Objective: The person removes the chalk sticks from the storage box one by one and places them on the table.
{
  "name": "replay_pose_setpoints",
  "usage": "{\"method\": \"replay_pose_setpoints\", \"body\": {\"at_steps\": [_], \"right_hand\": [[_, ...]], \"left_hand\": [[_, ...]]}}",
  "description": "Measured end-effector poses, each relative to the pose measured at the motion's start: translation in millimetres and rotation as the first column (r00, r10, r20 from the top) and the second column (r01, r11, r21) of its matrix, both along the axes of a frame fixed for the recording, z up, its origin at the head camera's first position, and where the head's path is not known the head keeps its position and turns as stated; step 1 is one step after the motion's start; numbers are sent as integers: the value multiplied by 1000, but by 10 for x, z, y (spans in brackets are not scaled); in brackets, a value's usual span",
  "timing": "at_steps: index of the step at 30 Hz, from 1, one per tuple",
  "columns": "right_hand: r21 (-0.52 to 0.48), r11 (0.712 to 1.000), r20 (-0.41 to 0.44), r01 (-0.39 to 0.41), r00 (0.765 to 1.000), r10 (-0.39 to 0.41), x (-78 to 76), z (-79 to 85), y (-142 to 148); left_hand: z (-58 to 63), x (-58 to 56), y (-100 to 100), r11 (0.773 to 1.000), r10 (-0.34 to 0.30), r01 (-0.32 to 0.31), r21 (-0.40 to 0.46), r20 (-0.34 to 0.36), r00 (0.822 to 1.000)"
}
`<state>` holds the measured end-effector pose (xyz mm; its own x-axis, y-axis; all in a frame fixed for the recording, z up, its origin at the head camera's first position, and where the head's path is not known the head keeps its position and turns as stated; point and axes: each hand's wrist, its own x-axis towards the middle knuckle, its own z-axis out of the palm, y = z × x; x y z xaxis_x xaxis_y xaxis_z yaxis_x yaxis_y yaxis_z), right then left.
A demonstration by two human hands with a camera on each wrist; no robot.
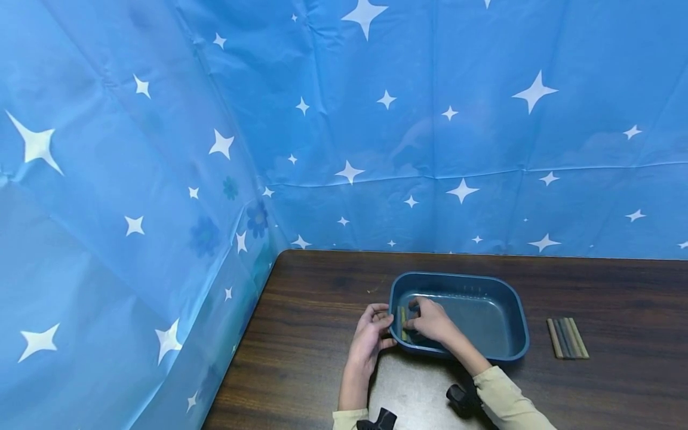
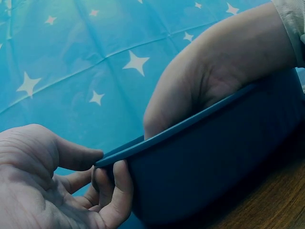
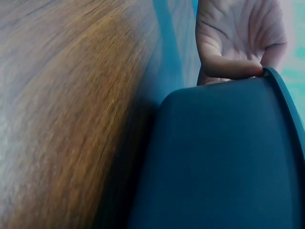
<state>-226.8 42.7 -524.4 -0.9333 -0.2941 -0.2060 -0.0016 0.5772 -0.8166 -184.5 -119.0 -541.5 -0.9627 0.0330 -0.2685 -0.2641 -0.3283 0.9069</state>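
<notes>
A dark blue rectangular basin [image 1: 486,319] stands on the wooden table. At its left end my left hand [image 1: 371,334] pinches the rim, thumb on top and fingers curled against the outside, as the left wrist view shows. My right hand [image 1: 434,322] reaches over the near wall into the basin, fingers bent down. Its fingertips are right at a few thin greenish-yellow sticks [image 1: 404,334] lying along the inside of the left wall. Whether those fingers pinch a stick I cannot tell; the basin wall hides them in both wrist views.
To the right of the basin, several similar sticks [image 1: 568,338] lie side by side on the table [image 1: 634,310]. Blue cloth [image 1: 408,137] with white stars hangs behind the table and along its left side. Black straps [image 1: 462,399] sit at both wrists.
</notes>
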Motion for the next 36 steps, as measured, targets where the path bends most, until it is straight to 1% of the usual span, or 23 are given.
{"method": "replay_pose_setpoints", "body": {"at_steps": [2, 8, 16, 21, 30, 33, 36], "right_hand": [[-6, 1000, 4, 4, 1000, -4, -2, 11, -31], [-94, 995, 79, 19, 997, -12, 0, 11, -107], [-112, 993, 101, 43, 994, -32, -11, -18, -139], [-101, 994, 78, 32, 997, -24, -19, -22, -131], [-126, 991, 66, 43, 997, -35, -9, -4, -67], [-158, 987, 61, 40, 998, -30, 6, 28, -18], [-210, 977, 64, 36, 998, -23, 10, 55, 58]], "left_hand": [[2, -1, -3, 1000, -1, 1, 0, -4, 1000], [-4, -8, -7, 1000, 2, -2, 5, -7, 1000], [-16, -13, -6, 1000, 1, -1, 12, -9, 1000], [-25, -13, -8, 1000, -3, 3, 16, -8, 1000], [-28, -16, 1, 1000, -7, 7, 13, -9, 1000], [-30, -17, 3, 1000, -5, 5, 13, -10, 1000], [-39, -20, 1, 1000, -1, 1, 18, -11, 1000]]}}
